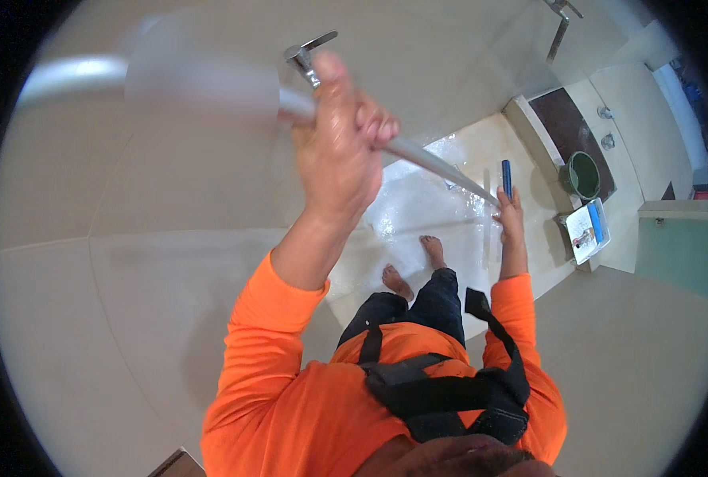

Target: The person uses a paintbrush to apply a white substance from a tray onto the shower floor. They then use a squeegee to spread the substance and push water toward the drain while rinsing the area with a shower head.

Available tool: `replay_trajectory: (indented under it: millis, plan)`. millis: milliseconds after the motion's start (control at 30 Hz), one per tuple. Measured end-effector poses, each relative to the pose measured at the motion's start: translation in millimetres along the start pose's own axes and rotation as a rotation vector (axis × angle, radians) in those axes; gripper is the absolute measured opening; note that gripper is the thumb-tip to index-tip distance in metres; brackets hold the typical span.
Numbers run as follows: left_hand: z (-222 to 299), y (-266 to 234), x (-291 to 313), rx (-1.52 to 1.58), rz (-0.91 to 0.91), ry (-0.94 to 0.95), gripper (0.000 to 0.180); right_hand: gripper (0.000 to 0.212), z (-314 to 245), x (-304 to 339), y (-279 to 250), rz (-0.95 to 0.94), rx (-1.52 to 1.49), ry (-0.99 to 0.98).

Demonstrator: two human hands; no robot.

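My left hand [340,155] is closed around a long grey pole [441,168], high up and close to my head. The pole slants down to my right hand [511,219], whose fingers are closed at its lower part. A narrow blue bar [507,179] sticks up just past the right fingers; whether it is joined to the pole I cannot tell. Toward the upper left the pole's other end is smeared, so its shape is hidden.
I stand barefoot on a wet, shiny floor [394,207]. A lever tap [300,57] sits on the wall behind my left hand. To the right are a low ledge [533,139], a green bucket [583,175] and a white container [585,242] with small items.
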State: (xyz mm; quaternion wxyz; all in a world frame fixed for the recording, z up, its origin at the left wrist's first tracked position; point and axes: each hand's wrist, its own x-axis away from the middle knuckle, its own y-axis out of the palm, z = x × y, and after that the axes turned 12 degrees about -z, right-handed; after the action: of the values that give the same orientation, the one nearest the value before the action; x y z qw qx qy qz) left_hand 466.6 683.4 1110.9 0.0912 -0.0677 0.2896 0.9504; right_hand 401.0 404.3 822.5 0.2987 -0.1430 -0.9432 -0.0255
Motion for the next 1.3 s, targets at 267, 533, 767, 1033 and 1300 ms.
replay_trajectory:
  millis: [267,533,767,1033,1300]
  plan:
    - [-22.1,100.6,8.7,-0.25,-0.293,0.054,0.034,0.058,-128.5,100.8,41.4,-0.15,0.555,-0.856]
    - [-131.0,101.5,59.3,-0.466,-0.784,0.3,0.084,0.023,-108.6,122.5,-19.7,0.051,-0.026,-0.966]
    - [-324.4,56.8,120.7,-0.829,-0.833,-0.353,0.052,0.025,-93.1,174.1,-87.7,-0.414,-0.167,-1.11]
    - [-446.7,74.0,125.0,-1.022,-0.713,-0.061,0.028,0.039,-144.0,308.3,-240.4,-0.036,-0.461,-1.337]
    - [-529.2,83.5,113.3,-1.267,-1.019,-0.14,0.027,0.034,-35.3,310.0,-336.5,0.522,-0.616,-1.071]
